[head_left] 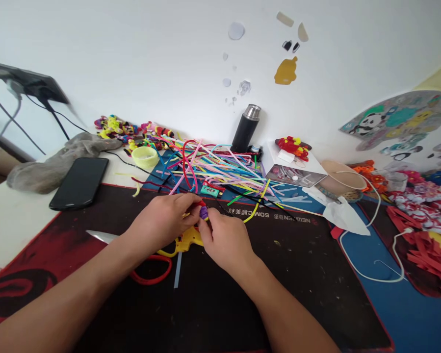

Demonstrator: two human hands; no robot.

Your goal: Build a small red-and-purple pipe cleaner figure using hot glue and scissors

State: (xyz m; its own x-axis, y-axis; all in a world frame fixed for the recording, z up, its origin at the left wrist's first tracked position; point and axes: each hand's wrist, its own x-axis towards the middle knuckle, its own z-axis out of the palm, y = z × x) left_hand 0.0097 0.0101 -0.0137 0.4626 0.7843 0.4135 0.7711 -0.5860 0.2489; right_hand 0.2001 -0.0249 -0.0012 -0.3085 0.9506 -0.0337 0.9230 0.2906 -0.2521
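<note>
So, closest in is a black-and-red desk mat [220,309], with red-handled scissors [146,281] lying on it, partly hidden under the left arm [95,274]. Next to those is a pale, thin stick [178,269] that runs up to a yellow glue gun [188,241], which sits half-covered below the hands.

Right above the gun is the little purple fuzzy coil [204,213], held up between both hands. Left hand [165,220] has it pinched in the fingertips, with a bit of red there too; right hand [228,239] has thumb and index pressed on its other side, remaining fingers curled and mostly out of sight.

Farther back there's a black smartphone [79,183] off left, then a messy heap of colorful pipe cleaners [213,169], a black thermos [244,131] behind them, and stickers on the white wall [150,59].
</note>
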